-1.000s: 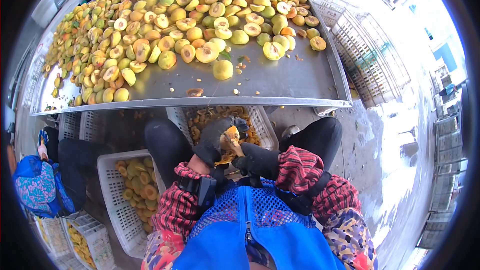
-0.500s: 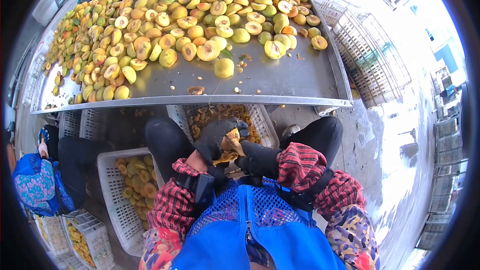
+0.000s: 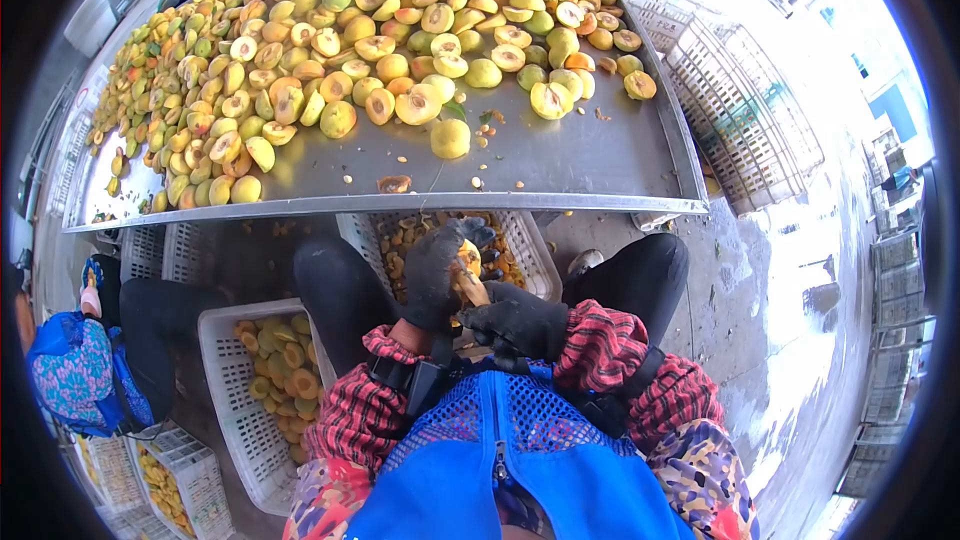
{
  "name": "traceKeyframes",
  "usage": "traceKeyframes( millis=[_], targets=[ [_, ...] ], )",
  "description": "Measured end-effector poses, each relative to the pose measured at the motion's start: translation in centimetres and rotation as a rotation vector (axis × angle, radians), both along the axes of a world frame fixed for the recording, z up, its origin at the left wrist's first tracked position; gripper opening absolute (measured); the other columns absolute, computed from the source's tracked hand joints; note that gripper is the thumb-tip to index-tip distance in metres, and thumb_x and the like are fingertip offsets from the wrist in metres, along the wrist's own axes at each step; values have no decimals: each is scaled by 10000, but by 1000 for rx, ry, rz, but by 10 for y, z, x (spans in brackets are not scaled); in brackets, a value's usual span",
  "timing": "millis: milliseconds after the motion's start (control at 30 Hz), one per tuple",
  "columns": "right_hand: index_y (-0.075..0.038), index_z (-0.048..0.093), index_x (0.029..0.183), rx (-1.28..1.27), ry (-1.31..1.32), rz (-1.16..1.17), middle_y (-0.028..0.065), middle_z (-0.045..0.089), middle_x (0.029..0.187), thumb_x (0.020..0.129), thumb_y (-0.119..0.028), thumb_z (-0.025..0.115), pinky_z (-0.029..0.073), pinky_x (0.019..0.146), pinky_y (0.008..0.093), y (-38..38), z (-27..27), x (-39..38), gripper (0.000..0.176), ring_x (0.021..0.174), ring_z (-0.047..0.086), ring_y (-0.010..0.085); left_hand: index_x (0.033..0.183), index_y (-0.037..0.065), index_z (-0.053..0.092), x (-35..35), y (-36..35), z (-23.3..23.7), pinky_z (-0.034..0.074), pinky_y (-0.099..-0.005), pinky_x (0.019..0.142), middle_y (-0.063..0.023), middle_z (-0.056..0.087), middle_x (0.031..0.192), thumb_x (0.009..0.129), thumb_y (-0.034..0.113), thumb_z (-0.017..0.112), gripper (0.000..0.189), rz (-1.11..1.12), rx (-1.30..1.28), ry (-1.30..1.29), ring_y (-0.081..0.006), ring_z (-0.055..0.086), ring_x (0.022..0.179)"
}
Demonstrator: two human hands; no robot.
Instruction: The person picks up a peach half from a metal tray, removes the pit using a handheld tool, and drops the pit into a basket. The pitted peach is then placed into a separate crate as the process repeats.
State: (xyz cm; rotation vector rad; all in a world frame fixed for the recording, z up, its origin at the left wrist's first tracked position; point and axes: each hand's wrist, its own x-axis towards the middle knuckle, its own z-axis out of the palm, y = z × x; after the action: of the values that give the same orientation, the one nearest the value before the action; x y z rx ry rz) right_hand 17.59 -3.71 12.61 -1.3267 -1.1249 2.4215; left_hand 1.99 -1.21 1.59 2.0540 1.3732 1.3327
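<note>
The desk (image 3: 590, 175) spreads across the top, its far side and left heaped with peach halves (image 3: 418, 105), many cut face up. A few lie loose toward the near rim; a bump to the desk could set one rolling off. Beyond the right edge lean stacked crates (image 3: 740, 120). A white crate (image 3: 235, 445) of halves stands by the left knee (image 3: 335, 285), near enough that a swing of the leg might jog it. Between the knees, partly under the desk, sits the scrap crate (image 3: 532, 255), with orange pieces inside.

Above the scrap crate the two gloved hands work close together. The left hand (image 3: 432, 275) is curled around a fruit (image 3: 470, 256), gripping it; the right hand (image 3: 520, 322) is clamped on a slim tan tool (image 3: 472, 290) that meets the fruit. Whether the tool has a blade cannot be told, as fingers and fruit hide its end. If that end is sharp, a slip on wet flesh could drive it into the left glove; too loose a grip could drop the fruit among the scraps. Smallest are pale bits (image 3: 402, 159) strewn along the desk's near side.
</note>
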Motion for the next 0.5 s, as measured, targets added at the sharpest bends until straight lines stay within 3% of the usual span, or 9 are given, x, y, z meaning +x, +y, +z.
traceKeyframes(
  millis=[100, 200, 333, 400, 500],
  targets=[
    [-31, 443, 1030, 130, -136, 87, 53, 513, 674, 874, -175, 532, 390, 355, 278, -6, -2, 3, 230, 412, 494, 140, 1001, -17, 610, 4, 4, 2, 488, -266, 730, -109, 653, 935, 923, 197, 459, 273, -67, -232, -248, -143, 612, 804],
    [-32, 386, 1131, 78, -286, 103, 58, 514, 726, 875, -171, 525, 387, 336, 278, -4, 6, 2, 323, 400, 496, 144, 1011, -57, 613, 19, -2, 47, 507, -268, 706, -113, 651, 945, 888, 110, 512, 231, -115, -770, -1082, -165, 620, 823],
    [-36, 423, 1081, 153, -232, 108, 55, 518, 700, 866, -176, 524, 375, 327, 272, -11, -6, 6, 276, 394, 494, 141, 978, -54, 628, 21, -5, 51, 498, -243, 695, -106, 655, 939, 908, 158, 490, 263, -157, -697, -1117, -130, 612, 792],
    [-44, 452, 1023, 32, -138, 42, 46, 512, 663, 861, -175, 532, 366, 321, 270, -8, -1, 5, 223, 388, 488, 137, 1024, -46, 602, 22, -6, 53, 492, -236, 703, -107, 648, 955, 919, 233, 480, 323, -186, -678, -1082, -121, 603, 787],
    [-55, 476, 951, -51, -37, -37, 35, 499, 615, 854, -176, 544, 358, 316, 269, -9, 8, 1, 169, 383, 479, 129, 1033, -51, 596, 12, -7, 42, 495, -233, 692, -105, 647, 966, 919, 228, 479, 324, -135, -501, -681, -114, 600, 778]
  ],
)
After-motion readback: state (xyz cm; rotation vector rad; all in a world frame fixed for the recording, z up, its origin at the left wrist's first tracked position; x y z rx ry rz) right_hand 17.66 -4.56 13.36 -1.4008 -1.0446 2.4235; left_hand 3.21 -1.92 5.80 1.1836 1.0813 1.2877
